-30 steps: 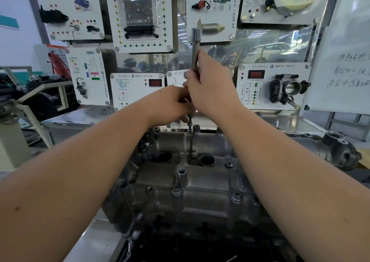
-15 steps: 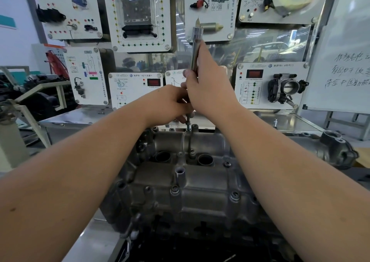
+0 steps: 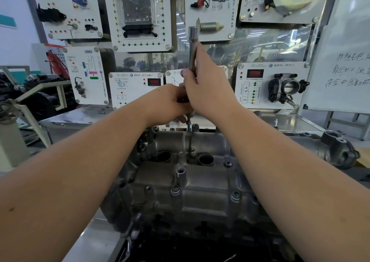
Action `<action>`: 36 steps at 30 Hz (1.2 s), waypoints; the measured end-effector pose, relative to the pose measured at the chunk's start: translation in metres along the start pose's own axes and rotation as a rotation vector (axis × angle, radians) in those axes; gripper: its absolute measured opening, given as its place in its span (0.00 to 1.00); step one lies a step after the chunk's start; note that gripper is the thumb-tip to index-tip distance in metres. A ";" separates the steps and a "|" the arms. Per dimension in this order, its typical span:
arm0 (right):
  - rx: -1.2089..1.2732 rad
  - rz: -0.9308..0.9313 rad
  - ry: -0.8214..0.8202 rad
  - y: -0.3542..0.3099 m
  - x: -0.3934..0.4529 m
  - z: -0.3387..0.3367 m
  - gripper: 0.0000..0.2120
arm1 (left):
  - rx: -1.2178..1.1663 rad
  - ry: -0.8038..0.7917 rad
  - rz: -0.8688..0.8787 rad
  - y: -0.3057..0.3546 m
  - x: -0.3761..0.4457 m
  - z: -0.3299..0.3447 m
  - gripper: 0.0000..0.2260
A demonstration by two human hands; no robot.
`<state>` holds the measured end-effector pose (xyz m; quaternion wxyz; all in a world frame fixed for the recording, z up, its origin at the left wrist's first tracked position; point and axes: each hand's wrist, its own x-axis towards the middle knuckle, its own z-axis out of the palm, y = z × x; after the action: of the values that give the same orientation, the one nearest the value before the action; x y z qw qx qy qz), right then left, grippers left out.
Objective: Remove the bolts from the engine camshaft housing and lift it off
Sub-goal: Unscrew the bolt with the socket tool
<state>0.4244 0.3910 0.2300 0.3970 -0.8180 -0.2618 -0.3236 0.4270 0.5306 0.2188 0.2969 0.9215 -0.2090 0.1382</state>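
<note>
From my head camera, I am in the bolt-removal step: my right hand [image 3: 208,85] is curled round the shaft of a long socket driver [image 3: 192,47] that stands nearly upright, its socket end up above my knuckles, and its lower tip sits on a bolt [image 3: 188,124] at the far edge of the camshaft housing [image 3: 200,181]. My left hand [image 3: 170,103] is closed up against the lower part of the tool just under my right, fingers curled in; whether they pinch the shaft or the bolt itself I cannot tell, since my right hand covers them. Both forearms reach forward over the housing, which lies on the engine on the table [image 3: 100,239] right below me. Several bolts [image 3: 175,189] along the housing's near edge look seated, so I judge the task is early to midway and the housing is not ready to lift. Next I reckon I need to spin this far bolt free, keep the driver square to it, then move to the near row.
</note>
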 end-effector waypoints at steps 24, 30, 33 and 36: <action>-0.018 -0.006 0.093 0.000 0.001 0.000 0.17 | -0.017 -0.015 0.026 -0.002 0.002 0.002 0.04; -0.033 -0.029 0.092 0.001 -0.001 0.000 0.14 | 0.010 0.004 0.023 -0.003 0.002 0.001 0.02; -0.074 -0.006 0.095 0.001 0.001 0.001 0.10 | -0.027 0.015 0.012 -0.002 0.001 0.001 0.03; -0.032 -0.005 0.079 -0.001 -0.001 0.001 0.20 | -0.037 -0.006 0.012 0.000 -0.001 0.000 0.07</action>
<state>0.4236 0.3919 0.2297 0.3932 -0.8102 -0.2428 -0.3606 0.4259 0.5306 0.2187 0.3123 0.9150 -0.2179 0.1334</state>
